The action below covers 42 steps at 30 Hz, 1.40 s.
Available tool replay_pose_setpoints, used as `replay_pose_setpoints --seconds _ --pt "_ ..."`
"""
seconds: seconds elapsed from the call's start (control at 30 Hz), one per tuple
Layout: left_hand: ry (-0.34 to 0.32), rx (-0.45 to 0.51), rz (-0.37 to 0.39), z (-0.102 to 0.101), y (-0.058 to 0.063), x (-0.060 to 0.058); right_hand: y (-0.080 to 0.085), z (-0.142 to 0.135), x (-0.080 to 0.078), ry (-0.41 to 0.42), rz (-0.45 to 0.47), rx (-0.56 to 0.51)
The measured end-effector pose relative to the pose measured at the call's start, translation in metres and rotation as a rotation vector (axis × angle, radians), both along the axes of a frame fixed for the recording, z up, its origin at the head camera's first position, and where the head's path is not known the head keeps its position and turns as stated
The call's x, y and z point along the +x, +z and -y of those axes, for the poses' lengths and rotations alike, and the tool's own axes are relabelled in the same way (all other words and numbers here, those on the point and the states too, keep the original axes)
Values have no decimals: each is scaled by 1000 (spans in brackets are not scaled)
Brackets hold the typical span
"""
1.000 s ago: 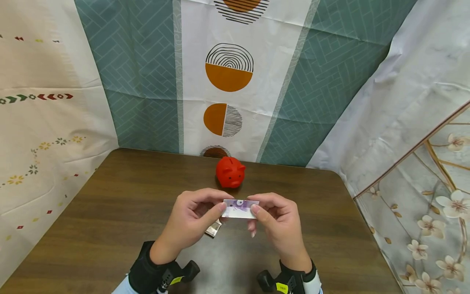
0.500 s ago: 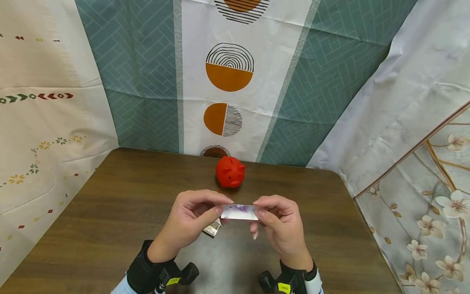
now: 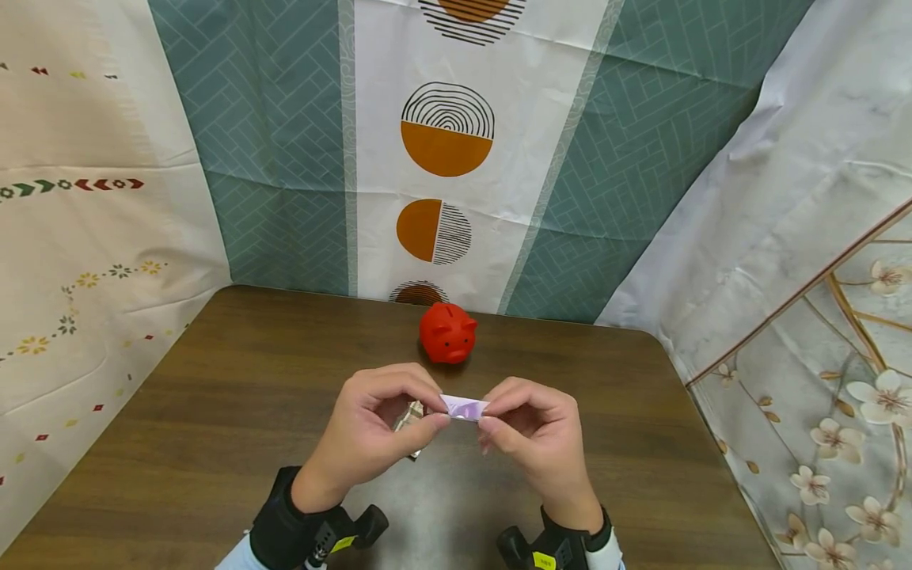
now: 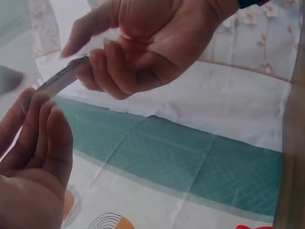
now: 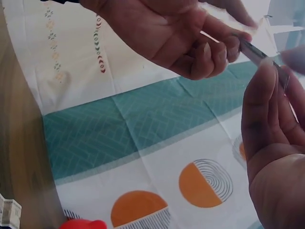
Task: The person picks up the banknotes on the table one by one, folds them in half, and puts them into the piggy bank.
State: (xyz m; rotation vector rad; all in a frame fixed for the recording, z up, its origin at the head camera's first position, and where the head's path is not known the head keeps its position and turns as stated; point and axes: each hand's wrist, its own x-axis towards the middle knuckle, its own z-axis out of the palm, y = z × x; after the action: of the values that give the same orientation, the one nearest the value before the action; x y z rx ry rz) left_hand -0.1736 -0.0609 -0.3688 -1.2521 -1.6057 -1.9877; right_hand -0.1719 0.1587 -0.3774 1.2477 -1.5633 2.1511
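Note:
A small folded banknote, purple and white, is held up between both hands above the table. My left hand pinches its left end between thumb and fingers. At the other end, the thumb and fingers of my right hand pinch it. Both wrist views show the folded note edge-on, as a thin strip spanning the two hands. Beyond the hands stands a red piggy bank with a slot on top. Another folded note, pale and greyish, lies on the table, partly covered by my left hand.
The brown wooden table has rounded far corners. A green and white patterned cloth hangs behind it. Pale cloths hang on the left and right sides. Black camera straps wrap both wrists.
The banknote has been tilted and folded narrower, so a shorter purple-and-white strip now shows. My fingertips have drawn closer together, and more of the note on the table shows behind my left thumb.

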Motion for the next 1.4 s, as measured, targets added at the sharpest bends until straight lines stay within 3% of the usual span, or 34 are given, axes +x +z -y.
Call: replay_pose_setpoints --seconds 0.13,0.3,0.5,0.67,0.8,1.03,1.2,1.4 --pt "122 -76 75 0 1 4 2 -1 3 -110 1 78" --pt "116 -133 104 -1 2 5 2 -1 4 -169 -19 120" --pt "91 -176 64 -8 0 4 0 6 2 -150 -88 135" --pt "168 -202 35 -12 -1 4 0 9 3 -201 -121 153" --pt "219 -191 -35 -13 -2 4 0 9 4 -230 -141 163" --pt "221 -122 -119 -15 -2 4 1 11 4 -239 -200 136" --pt "188 -81 -95 -15 -3 3 0 10 2 -211 -183 91" --pt "198 -96 -72 -11 -2 4 0 9 0 -153 -181 72"
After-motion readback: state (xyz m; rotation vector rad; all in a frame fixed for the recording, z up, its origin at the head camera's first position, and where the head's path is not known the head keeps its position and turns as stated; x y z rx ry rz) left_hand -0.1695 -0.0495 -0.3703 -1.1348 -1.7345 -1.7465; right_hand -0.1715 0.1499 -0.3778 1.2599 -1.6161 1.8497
